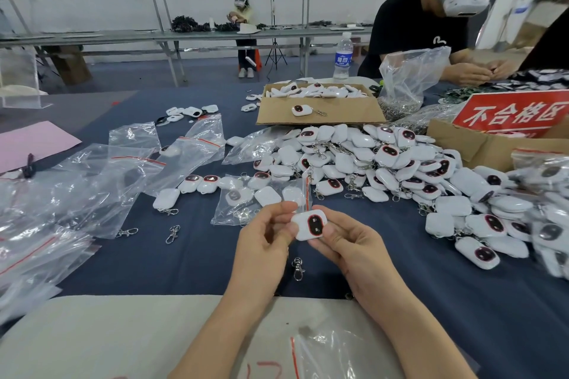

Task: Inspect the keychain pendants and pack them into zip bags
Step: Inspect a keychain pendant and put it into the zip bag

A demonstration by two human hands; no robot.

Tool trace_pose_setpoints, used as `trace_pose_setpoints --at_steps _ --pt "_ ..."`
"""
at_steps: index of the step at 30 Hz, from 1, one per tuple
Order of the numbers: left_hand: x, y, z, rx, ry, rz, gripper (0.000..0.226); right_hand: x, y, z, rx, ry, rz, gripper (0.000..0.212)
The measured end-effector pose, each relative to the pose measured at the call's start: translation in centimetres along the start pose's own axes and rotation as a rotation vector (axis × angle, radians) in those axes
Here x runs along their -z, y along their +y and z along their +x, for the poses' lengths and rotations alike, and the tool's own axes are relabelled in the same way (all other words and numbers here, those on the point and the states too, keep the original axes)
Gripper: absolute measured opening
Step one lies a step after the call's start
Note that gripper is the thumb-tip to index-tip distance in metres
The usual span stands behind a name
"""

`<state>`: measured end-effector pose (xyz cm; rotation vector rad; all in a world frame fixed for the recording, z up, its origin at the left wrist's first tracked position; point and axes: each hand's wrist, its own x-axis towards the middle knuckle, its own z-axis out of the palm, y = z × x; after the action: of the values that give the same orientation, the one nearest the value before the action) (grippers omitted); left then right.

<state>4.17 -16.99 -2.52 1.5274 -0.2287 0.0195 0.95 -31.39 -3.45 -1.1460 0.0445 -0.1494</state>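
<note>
A white keychain pendant (310, 225) with a dark red-rimmed oval face is held up between both hands above the blue table. My left hand (261, 237) pinches its left side and my right hand (348, 243) grips its right and lower edge. Its metal clasp (298, 268) hangs below. Just behind lies a zip bag (246, 203) holding several pendants. A big heap of pendants (385, 163) spreads to the right. Empty zip bags (101, 178) with red seal lines lie to the left.
A cardboard box (320, 108) of white parts stands at the back, and a box with a red sign (511, 115) at the right. A water bottle (343, 56) is behind. A person in black works at the far right. Loose clasps (172, 234) lie on the cloth.
</note>
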Motion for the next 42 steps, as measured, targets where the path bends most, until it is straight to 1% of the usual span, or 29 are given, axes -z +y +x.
trace_pose_setpoints --at_steps 4,8,11,13,17,18,20,22,24,28,30,33,36,38,40,42 --pt "0.1 -0.1 0.2 0.006 0.000 0.002 0.033 0.2 0.1 0.1 -0.009 0.029 -0.019 0.022" --pt "0.0 -0.1 0.2 0.024 -0.062 0.020 0.020 0.2 0.1 0.2 0.001 0.071 -0.018 0.024" --pt "-0.1 -0.2 0.4 0.026 -0.078 0.031 0.019 -0.1 -0.1 0.2 0.049 0.098 -0.110 0.024" --pt "0.0 -0.3 0.6 0.047 -0.025 0.010 0.017 0.1 -0.3 0.2 0.106 0.140 -0.289 0.026" --pt "0.4 -0.7 1.0 0.096 0.116 -0.071 0.017 1.3 -1.0 -0.1 0.142 0.216 -0.850 0.017" --pt "0.4 -0.7 0.9 0.085 0.133 -0.062 0.017 1.6 -1.2 -0.2 0.142 0.231 -0.932 0.015" --pt "0.2 -0.6 0.6 0.035 0.133 0.005 0.019 2.1 -1.8 -0.4 0.152 0.267 -1.001 0.014" --pt "-0.1 -0.4 0.1 -0.014 0.121 0.085 0.019 2.4 -2.8 -0.7 0.152 0.238 -1.032 0.015" --pt "-0.3 -0.3 -0.3 -0.044 0.107 0.123 0.017 2.3 -3.6 -1.2 0.099 0.113 -1.048 0.019" --pt "-0.3 0.0 -0.6 -0.074 0.105 0.149 0.013 2.0 -4.0 -2.4 -0.068 -0.187 -1.075 0.040" --pt "-0.1 0.1 -0.6 -0.062 0.107 0.101 0.012 2.1 -3.9 -2.7 -0.107 -0.254 -1.060 0.044" --pt "0.5 0.0 -0.8 -0.004 0.093 -0.006 0.011 2.6 -3.8 -2.8 -0.134 -0.292 -1.021 0.038" --pt "1.3 -0.1 -0.9 0.075 0.052 -0.064 0.013 2.9 -3.6 -2.7 -0.134 -0.280 -0.971 0.034" --pt "1.8 0.0 -1.1 0.123 -0.038 -0.103 0.014 3.1 -3.5 -2.5 -0.127 -0.253 -0.928 0.030" --pt "2.2 0.3 -1.2 0.152 -0.176 -0.122 0.012 3.3 -3.4 -2.3 -0.099 -0.213 -0.916 0.023" --pt "2.5 0.6 -1.5 0.182 -0.318 -0.115 0.017 3.5 -3.3 -2.0 -0.063 -0.160 -0.923 0.018"
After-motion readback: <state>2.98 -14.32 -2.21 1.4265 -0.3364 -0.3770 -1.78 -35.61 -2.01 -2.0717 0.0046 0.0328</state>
